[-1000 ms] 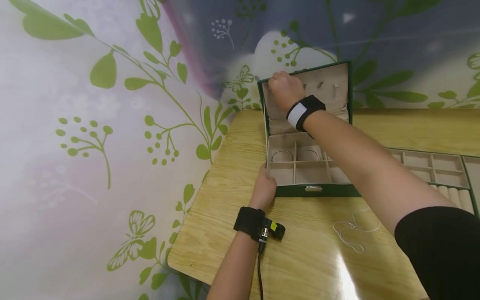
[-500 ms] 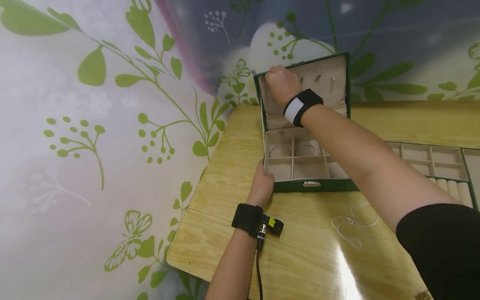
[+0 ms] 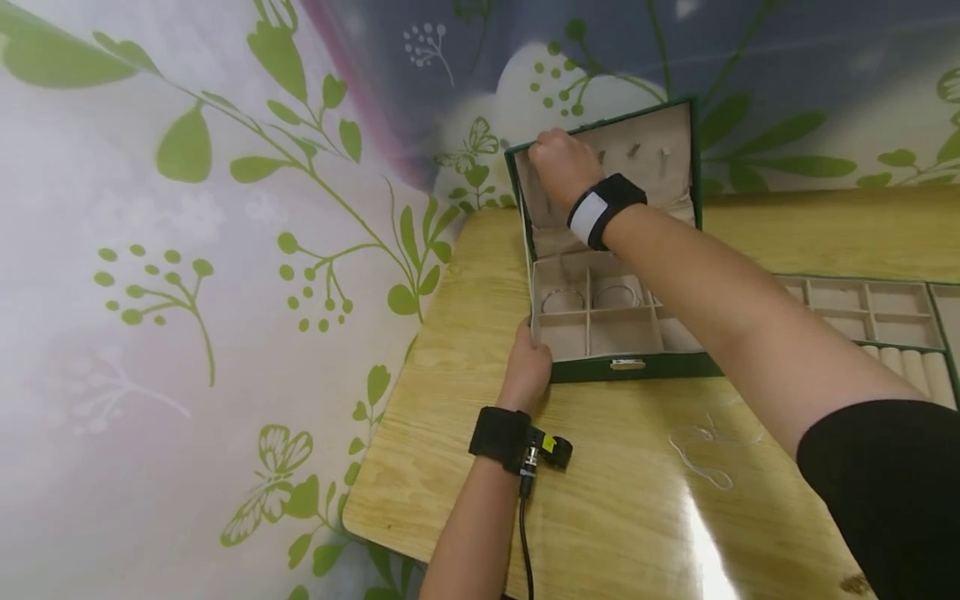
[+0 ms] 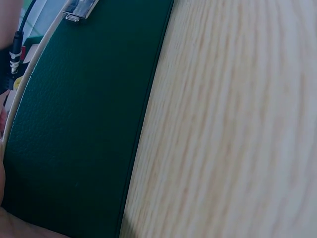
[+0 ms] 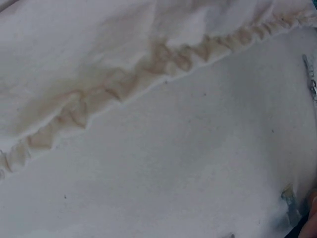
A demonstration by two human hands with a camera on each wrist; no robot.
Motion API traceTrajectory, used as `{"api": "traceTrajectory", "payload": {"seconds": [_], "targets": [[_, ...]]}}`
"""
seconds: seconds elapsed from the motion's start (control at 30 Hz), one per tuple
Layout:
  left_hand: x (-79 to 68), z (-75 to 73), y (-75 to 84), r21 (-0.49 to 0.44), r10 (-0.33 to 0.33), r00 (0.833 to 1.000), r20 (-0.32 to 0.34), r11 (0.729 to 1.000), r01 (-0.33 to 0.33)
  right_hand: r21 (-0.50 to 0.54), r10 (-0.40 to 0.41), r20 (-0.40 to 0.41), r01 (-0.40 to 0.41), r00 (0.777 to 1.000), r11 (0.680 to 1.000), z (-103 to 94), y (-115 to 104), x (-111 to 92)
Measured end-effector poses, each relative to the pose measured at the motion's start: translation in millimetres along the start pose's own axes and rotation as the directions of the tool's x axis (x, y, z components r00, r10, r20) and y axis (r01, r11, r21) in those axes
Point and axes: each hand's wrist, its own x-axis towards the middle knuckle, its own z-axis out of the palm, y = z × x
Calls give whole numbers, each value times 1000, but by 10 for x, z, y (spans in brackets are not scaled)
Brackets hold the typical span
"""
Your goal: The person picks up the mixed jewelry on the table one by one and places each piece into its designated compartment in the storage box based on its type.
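A green jewelry box (image 3: 667, 367) with beige lining stands with its lid raised. My left hand (image 3: 528, 367) grips its front left corner, thumb at the rim; the left wrist view shows the green side (image 4: 89, 109) close up. My right hand (image 3: 567, 169) is at the upper left inside of the lid (image 3: 671, 129), fingers curled beside a row of small hooks (image 3: 633, 150). I cannot tell what its fingertips hold. In the right wrist view a gathered pocket (image 5: 168, 64) crosses the lining, and a fingertip (image 5: 311, 220) shows near a hook. Two bangles (image 3: 617, 297) lie in the back compartments.
To the right, partly behind my right arm, lies a divided tray (image 3: 900, 312) with ring rolls (image 3: 911, 367). A thin silvery necklace (image 3: 701, 468) lies on the wooden table (image 3: 615, 500) in front of the box. A patterned wall (image 3: 225, 333) borders the table left and behind.
The head view has shifted slightly. Both hands keep their places, the left at the box corner and the right at the lid's upper left.
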Motion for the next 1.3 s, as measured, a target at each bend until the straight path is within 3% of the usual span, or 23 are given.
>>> {"api": "traceTrajectory", "payload": {"seconds": [0.27,0.43,0.73,1.0,1.1,1.2,1.23,1.3], "targets": [[2,-1,33,94,-11,998,58,996,5,89,70,0,-70,998,994,-245,7,-157],[43,-128,48,61,8,998,61,998,-12,137,48,12,-49,999,989,-543,-82,-370],[120,-568,151,164,-18,997,69,986,6,208,3,18,-6,1000,978,-966,-154,-1122],[110,-855,255,276,-39,998,40,961,26,234,-28,-35,35,999,972,-1097,-104,-1772],[9,-867,306,306,4,1000,28,952,-13,227,-30,-40,38,999,973,-1101,-86,-1993],[-135,-815,375,349,120,992,27,929,-122,216,-47,-34,53,998,975,-1060,-75,-2217],[-195,-779,404,370,167,985,33,914,-168,216,-54,-31,60,998,975,-1036,-74,-2292],[-329,-684,464,434,273,960,63,859,-273,221,-84,-26,87,996,971,-973,-76,-2447]]}}
